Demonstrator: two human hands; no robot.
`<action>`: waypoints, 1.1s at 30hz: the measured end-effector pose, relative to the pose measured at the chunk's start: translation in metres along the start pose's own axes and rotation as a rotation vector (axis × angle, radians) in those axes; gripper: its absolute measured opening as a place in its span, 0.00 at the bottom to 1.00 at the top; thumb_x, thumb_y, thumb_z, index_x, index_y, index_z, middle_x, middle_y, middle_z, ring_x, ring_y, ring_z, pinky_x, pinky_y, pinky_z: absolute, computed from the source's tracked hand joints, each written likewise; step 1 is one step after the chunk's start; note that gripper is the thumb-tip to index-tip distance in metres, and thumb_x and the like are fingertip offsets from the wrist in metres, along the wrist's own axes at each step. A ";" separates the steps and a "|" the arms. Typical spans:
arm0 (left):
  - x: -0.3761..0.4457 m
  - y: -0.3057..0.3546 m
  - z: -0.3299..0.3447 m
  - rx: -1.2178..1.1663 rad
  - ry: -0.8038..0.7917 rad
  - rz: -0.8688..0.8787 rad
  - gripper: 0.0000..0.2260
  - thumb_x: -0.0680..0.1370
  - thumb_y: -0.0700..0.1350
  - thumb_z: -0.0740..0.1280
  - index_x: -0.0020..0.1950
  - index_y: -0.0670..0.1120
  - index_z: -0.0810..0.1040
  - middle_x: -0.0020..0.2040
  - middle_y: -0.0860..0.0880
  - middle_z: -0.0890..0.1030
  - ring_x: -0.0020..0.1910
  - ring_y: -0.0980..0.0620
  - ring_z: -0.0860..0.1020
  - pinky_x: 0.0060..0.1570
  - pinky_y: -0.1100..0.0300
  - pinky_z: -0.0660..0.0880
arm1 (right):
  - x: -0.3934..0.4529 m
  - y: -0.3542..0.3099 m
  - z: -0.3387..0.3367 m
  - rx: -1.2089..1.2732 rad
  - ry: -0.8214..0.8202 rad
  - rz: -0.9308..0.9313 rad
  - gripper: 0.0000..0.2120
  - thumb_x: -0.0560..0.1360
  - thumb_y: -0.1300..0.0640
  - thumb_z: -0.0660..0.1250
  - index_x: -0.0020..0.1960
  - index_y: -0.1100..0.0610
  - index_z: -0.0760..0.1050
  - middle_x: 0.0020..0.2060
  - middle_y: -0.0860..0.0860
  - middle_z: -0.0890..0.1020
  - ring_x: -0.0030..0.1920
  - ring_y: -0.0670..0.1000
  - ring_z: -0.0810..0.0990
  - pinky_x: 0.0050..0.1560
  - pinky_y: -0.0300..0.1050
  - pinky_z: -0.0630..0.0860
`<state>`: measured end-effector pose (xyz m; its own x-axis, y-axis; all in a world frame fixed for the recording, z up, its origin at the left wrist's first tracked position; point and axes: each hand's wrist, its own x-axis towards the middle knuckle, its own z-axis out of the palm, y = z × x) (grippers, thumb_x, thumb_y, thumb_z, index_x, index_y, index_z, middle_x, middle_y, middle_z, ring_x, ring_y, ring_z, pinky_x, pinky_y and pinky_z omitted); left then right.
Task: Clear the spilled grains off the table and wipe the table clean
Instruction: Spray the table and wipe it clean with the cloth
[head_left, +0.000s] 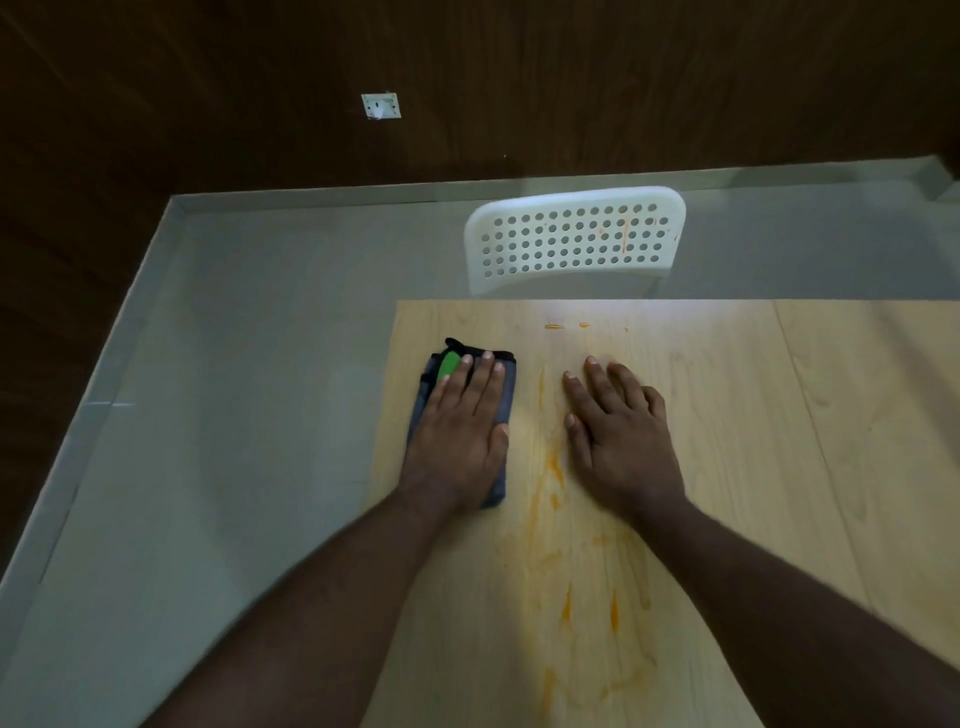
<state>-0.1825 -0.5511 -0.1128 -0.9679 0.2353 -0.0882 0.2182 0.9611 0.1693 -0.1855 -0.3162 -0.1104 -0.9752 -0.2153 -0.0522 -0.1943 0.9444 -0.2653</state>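
Grains cannot be made out anywhere on the table; what shows on the pale wood is orange smearing, running in streaks from the middle toward the near edge, plus two small orange dabs near the far edge. One cloth, dark grey with a black border and a green patch, lies folded near the table's left edge, toward the far side. The left hand lies flat on top of it, fingers straight and close together, pressing it to the wood and covering most of it. The right hand rests palm-down on the bare wood just right of the smear, fingers straight and slightly spread, holding nothing. Both forearms reach in from the near edge.

Beyond the far edge stands one white plastic chair, its back full of round holes and marked with a few orange streaks. Grey floor surrounds the table, and one white wall socket sits on the dark wooden wall.
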 end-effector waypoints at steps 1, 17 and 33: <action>0.009 -0.004 -0.001 0.006 0.012 -0.019 0.32 0.85 0.55 0.46 0.87 0.47 0.41 0.87 0.48 0.41 0.85 0.49 0.40 0.84 0.48 0.43 | 0.001 0.000 0.000 0.005 0.004 -0.004 0.28 0.87 0.40 0.45 0.85 0.44 0.52 0.85 0.48 0.52 0.85 0.52 0.45 0.83 0.61 0.50; -0.095 0.078 0.024 -0.029 0.050 -0.057 0.32 0.85 0.55 0.47 0.86 0.48 0.39 0.86 0.49 0.39 0.85 0.49 0.37 0.83 0.49 0.41 | -0.014 0.004 0.001 0.086 0.054 -0.033 0.26 0.87 0.43 0.50 0.83 0.48 0.62 0.84 0.50 0.60 0.85 0.52 0.51 0.83 0.57 0.51; -0.135 0.100 0.034 0.014 0.056 -0.014 0.33 0.85 0.55 0.47 0.86 0.44 0.42 0.87 0.46 0.44 0.85 0.44 0.43 0.83 0.45 0.46 | -0.173 -0.007 0.014 0.040 0.060 -0.076 0.25 0.88 0.46 0.51 0.84 0.48 0.60 0.84 0.49 0.57 0.85 0.49 0.47 0.84 0.52 0.50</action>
<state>-0.0259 -0.4818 -0.1172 -0.9762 0.2139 -0.0355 0.2060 0.9662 0.1551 -0.0140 -0.2890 -0.1130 -0.9627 -0.2693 0.0273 -0.2646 0.9151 -0.3044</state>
